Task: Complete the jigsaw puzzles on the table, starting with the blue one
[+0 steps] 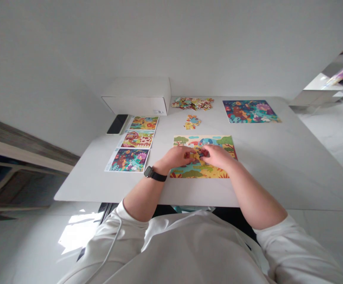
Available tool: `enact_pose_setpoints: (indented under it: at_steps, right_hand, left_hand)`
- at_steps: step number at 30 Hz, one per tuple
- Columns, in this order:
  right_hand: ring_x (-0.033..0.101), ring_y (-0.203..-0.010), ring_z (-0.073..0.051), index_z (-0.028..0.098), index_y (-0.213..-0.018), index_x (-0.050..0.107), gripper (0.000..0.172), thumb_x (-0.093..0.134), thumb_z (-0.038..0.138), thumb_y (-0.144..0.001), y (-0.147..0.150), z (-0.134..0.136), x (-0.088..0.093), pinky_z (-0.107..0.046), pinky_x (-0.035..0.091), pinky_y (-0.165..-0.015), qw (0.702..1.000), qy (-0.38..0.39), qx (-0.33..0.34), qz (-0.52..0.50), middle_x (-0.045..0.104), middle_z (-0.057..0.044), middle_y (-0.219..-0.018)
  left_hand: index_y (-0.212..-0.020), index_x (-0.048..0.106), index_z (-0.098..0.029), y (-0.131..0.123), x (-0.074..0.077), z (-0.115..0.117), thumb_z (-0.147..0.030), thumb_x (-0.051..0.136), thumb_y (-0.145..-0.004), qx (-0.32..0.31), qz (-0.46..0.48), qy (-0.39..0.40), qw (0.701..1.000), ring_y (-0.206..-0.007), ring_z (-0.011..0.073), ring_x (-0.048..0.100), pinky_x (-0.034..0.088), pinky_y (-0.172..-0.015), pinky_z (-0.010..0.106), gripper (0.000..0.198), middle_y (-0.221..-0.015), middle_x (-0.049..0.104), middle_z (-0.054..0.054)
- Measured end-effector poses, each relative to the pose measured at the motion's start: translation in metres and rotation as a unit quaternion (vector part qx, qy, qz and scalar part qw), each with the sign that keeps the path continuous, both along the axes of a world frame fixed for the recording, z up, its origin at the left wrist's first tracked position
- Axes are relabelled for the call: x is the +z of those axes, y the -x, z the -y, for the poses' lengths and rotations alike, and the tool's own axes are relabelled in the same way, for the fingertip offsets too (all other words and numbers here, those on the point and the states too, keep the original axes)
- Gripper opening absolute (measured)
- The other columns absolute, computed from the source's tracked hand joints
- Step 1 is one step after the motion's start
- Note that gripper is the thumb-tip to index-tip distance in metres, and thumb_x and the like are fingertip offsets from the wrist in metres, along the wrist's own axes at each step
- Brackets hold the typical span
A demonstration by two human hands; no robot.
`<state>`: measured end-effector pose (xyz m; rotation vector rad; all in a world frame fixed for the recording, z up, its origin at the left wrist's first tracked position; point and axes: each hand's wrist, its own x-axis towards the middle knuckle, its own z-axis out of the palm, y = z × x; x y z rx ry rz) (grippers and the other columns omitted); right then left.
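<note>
A jigsaw puzzle with a yellow animal scene [203, 172] lies near the table's front edge. Over its middle, my left hand [180, 156] and my right hand [218, 156] face each other with fingers curled inward. Between the fingertips is a small yellow and dark puzzle piece [196, 155], pinched from both sides; its outline is partly covered by the fingers. Just behind the puzzle lie a few loose pieces [192, 121]. Farther back is a heap of mixed puzzle pieces [192, 103].
Three picture cards [132, 160] line the left side beside a black phone [117, 124]. A white box [135, 105] stands against the wall. At the back right lies a dark blue puzzle [251, 111]. The white table [301, 169] extends right.
</note>
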<state>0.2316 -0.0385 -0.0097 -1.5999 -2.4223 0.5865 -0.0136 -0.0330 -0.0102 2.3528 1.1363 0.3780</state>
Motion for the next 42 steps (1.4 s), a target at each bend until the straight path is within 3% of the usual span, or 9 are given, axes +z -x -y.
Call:
enact_pose_setpoints:
  at_steps: [4,13,21,27,42]
  right_hand:
    - [0.071,-0.115,-0.029,0.022,-0.115,0.071,0.024,0.077,0.027,-0.093,0.0007,0.0025,0.0013,-0.037,0.054,-0.097,1.0,-0.003,-0.003,0.015,0.075,-0.013,-0.123]
    - [0.069,-0.118,-0.029,0.021,-0.114,0.069,0.024,0.077,0.028,-0.093,0.0,0.0024,-0.0023,-0.038,0.054,-0.099,0.999,-0.019,0.003,0.029,0.072,-0.013,-0.126]
    - [0.069,-0.118,-0.029,0.022,-0.112,0.069,0.022,0.078,0.026,-0.092,0.0023,0.0028,-0.0013,-0.039,0.054,-0.1,1.0,-0.017,-0.003,0.025,0.074,-0.013,-0.124]
    - [0.071,-0.116,-0.031,0.021,-0.109,0.069,0.018,0.076,0.028,-0.094,0.0053,0.0064,0.002,-0.04,0.055,-0.096,0.999,-0.012,-0.014,0.051,0.075,-0.014,-0.122]
    - [0.072,-0.11,-0.032,0.023,-0.108,0.07,0.016,0.076,0.028,-0.094,0.0039,0.008,0.0044,-0.039,0.053,-0.09,0.998,0.009,-0.031,0.054,0.076,-0.014,-0.118]
  left_hand:
    - [-0.13,0.078,-0.026,-0.0008,0.0003,0.0,-0.046,0.076,-0.091,-0.007,-0.014,-0.012,1.0,-0.108,0.0276,0.074,0.054,-0.094,0.034,0.044,-0.119,0.082,0.009]
    - [-0.117,0.081,-0.025,-0.0032,-0.0045,-0.0001,-0.046,0.077,-0.09,0.004,-0.026,-0.026,0.999,-0.094,0.024,0.074,0.053,-0.084,0.03,0.034,-0.104,0.082,0.007]
    - [-0.113,0.08,-0.025,-0.005,-0.0025,0.0022,-0.045,0.076,-0.09,0.009,-0.036,-0.022,0.999,-0.094,0.024,0.074,0.052,-0.081,0.03,0.031,-0.105,0.082,0.007]
    - [-0.122,0.079,-0.025,-0.0053,0.0003,0.0041,-0.044,0.076,-0.091,0.007,-0.036,-0.026,0.999,-0.1,0.0257,0.074,0.053,-0.085,0.031,0.036,-0.117,0.082,0.008]
    - [-0.128,0.078,-0.026,-0.008,-0.0013,0.0051,-0.039,0.074,-0.093,-0.006,-0.02,-0.019,1.0,-0.098,0.025,0.074,0.054,-0.087,0.033,0.037,-0.121,0.081,0.007]
